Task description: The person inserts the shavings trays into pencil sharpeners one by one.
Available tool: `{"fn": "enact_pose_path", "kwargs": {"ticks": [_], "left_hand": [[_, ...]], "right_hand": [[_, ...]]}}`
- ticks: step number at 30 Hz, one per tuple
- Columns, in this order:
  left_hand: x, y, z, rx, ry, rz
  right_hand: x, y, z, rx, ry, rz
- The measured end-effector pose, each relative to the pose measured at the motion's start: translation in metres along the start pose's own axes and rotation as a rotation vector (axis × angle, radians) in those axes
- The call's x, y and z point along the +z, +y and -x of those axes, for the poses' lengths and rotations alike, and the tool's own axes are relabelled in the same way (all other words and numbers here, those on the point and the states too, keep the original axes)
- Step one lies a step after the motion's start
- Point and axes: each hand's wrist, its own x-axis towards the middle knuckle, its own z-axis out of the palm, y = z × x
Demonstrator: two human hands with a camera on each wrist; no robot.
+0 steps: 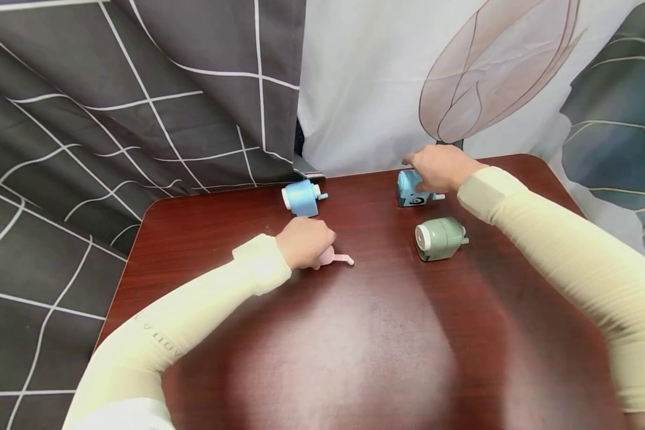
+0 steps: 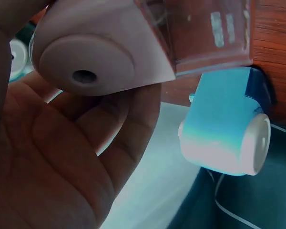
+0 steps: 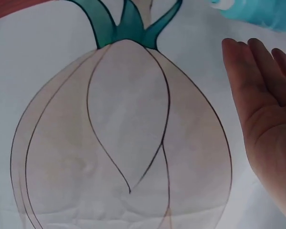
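Observation:
In the head view my left hand (image 1: 306, 242) grips a pink crank pencil sharpener (image 1: 326, 255), whose handle points right. Up close in the left wrist view, the fingers curl round that sharpener (image 2: 105, 52), with its round pencil hole and clear shavings drawer showing. My right hand (image 1: 441, 167) is over a blue pencil sharpener (image 1: 407, 190) at the back right, partly covering it. The right wrist view has this right hand (image 3: 271, 105) with fingers extended, a slice of the blue sharpener (image 3: 262, 12) just past the fingertips. Whether they touch, I cannot tell.
A light blue pencil sharpener (image 1: 303, 198) stands near the back edge, beyond my left hand. A green pencil sharpener (image 1: 442, 237) sits in front of my right hand. The dark red table (image 1: 322, 358) backs onto a grey grid-patterned cloth (image 1: 209, 107) and a white curtain (image 1: 365, 89).

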Motion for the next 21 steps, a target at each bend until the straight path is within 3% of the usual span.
{"fn": "enact_pose_path", "kwargs": {"ticks": [5, 10, 15, 21], "left_hand": [[-0.006, -0.006, 0.012, -0.022, 0.034, 0.075], [-0.005, -0.012, 0.024, -0.074, 0.114, 0.193], [0.004, -0.016, 0.034, -0.113, 0.222, 0.342], [0.021, -0.018, 0.044, -0.165, 0.296, 0.432]], "right_hand": [[-0.003, -0.005, 0.008, -0.043, 0.060, -0.008], [-0.002, -0.010, 0.014, -0.079, 0.104, -0.004], [0.000, -0.016, 0.019, -0.081, 0.098, 0.007], [0.005, -0.020, 0.026, -0.090, 0.127, 0.012]]}}
